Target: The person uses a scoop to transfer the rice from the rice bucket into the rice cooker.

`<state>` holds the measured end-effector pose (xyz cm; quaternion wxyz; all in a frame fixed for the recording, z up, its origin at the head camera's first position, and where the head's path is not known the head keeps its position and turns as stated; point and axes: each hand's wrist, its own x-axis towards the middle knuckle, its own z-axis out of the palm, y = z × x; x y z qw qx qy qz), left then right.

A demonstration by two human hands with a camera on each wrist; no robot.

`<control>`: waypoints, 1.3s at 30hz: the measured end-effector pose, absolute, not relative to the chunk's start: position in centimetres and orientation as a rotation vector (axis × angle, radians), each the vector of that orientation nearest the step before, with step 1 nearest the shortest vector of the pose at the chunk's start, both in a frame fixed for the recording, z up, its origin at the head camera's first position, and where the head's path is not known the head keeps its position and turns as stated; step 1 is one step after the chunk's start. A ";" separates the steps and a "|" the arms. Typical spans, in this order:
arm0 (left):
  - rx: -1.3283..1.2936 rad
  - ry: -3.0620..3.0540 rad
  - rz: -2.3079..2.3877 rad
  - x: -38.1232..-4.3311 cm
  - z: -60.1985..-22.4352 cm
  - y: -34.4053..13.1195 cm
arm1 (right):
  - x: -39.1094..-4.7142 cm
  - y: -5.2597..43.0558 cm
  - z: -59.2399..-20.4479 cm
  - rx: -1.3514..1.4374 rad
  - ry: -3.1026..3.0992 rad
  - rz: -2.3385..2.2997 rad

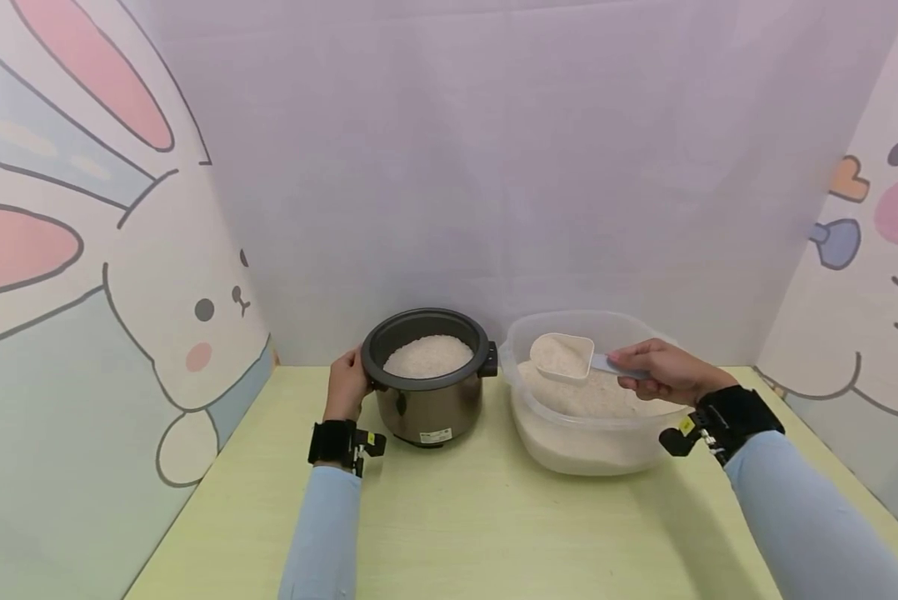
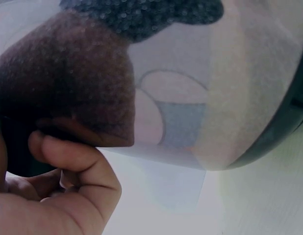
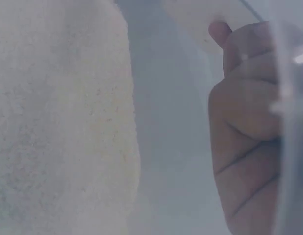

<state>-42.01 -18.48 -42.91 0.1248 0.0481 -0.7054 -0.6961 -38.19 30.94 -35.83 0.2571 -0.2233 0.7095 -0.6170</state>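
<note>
In the head view a dark rice cooker (image 1: 460, 410) stands without a lid, white rice (image 1: 428, 358) inside its pot. My left hand (image 1: 346, 385) grips the black side handle (image 2: 24, 154), thumb and fingers bent around it in the left wrist view. A scoop heaped with rice is held by its pale handle (image 1: 601, 362) in my right hand (image 1: 662, 372). The scoop is over a translucent tub (image 1: 590, 458) that holds plenty of rice (image 3: 68, 117). In the right wrist view the tub wall partly veils the right hand (image 3: 249, 127).
Beneath everything is a pale yellow-green table (image 1: 486, 533). A plain pale backdrop (image 1: 449, 183) rises right behind the cooker and tub. Side panels with a cartoon rabbit (image 1: 172, 317) and another cartoon figure (image 1: 869, 275) flank the table. The cooker and tub stand close together.
</note>
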 end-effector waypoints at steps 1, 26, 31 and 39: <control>0.141 -2.055 -2.032 -42.0 -42.9 -18.5 | -38.1 30.9 -35.6 -0.594 1.939 -1.677; 0.124 -2.053 -2.009 -41.7 -42.8 -18.4 | -38.3 18.6 -28.5 -0.315 2.058 -1.897; 0.131 -2.046 -2.017 -41.8 -42.9 -18.1 | -38.4 16.2 -28.2 -0.355 2.173 -1.852; 0.139 -2.037 -2.039 -42.0 -43.0 -17.6 | -38.5 14.7 -28.7 -0.414 2.383 -1.702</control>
